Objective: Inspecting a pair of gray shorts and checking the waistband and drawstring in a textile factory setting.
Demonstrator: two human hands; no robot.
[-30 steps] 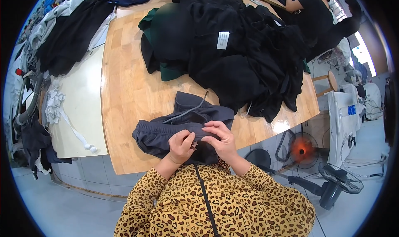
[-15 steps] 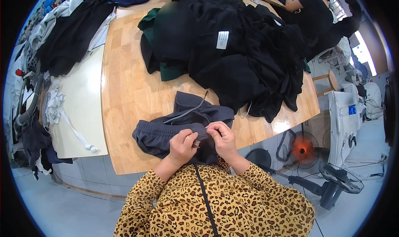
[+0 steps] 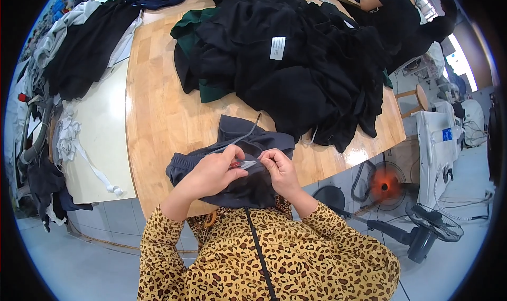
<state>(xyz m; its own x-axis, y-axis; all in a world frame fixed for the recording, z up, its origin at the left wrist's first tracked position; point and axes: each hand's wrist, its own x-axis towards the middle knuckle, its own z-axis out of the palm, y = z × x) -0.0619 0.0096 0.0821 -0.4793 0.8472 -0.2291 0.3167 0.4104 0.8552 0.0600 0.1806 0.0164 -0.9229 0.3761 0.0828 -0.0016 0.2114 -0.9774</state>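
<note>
- My left hand (image 3: 214,169) is raised in front of my chest, forearm coming up from the lower left, knuckles toward the camera.
- Its fingers are curled shut around a small pair of snips (image 3: 242,164); a red bit of handle and the metal tips show at my thumb.
- My right hand (image 3: 280,169) sits just beside it, forearm up from the lower right, wrist bent inward.
- Its fingertips are pinched together on a fold of the dark grey garment (image 3: 237,153), right at the tips of the snips.
- The garment lies bunched at the near edge of the wooden table (image 3: 158,116), partly draped toward my chest, a grey cord trailing over it.
- A pile of black clothes (image 3: 296,63) lies farther back on the table, well apart from my hands.
</note>
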